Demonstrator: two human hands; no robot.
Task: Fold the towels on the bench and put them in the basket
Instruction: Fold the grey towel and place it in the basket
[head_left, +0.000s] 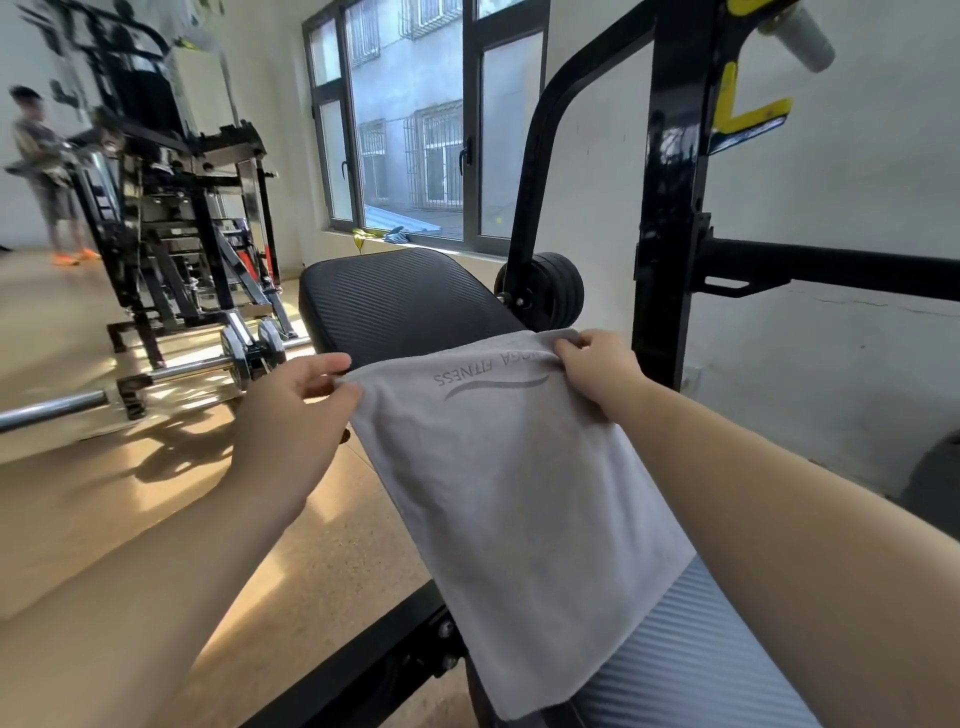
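Head view of a grey towel (519, 493) spread lengthwise along a black padded bench (400, 301), with its far edge lifted off the pad. The left hand (291, 415), at 9 o'clock of the towel's far edge, pinches the far-left corner between thumb and fingers. The right hand (597, 369), at 1 o'clock, is closed on the far-right corner in the same manner. Grey lettering reading "FITNESS" over a curved stroke lies upside down between the two hands. The towel's near end rests on the bench pad toward 6 o'clock. A black rack upright (670, 208) stands at 2 o'clock; a barbell (156, 379) lies on the floor (78, 519) at 9 o'clock.
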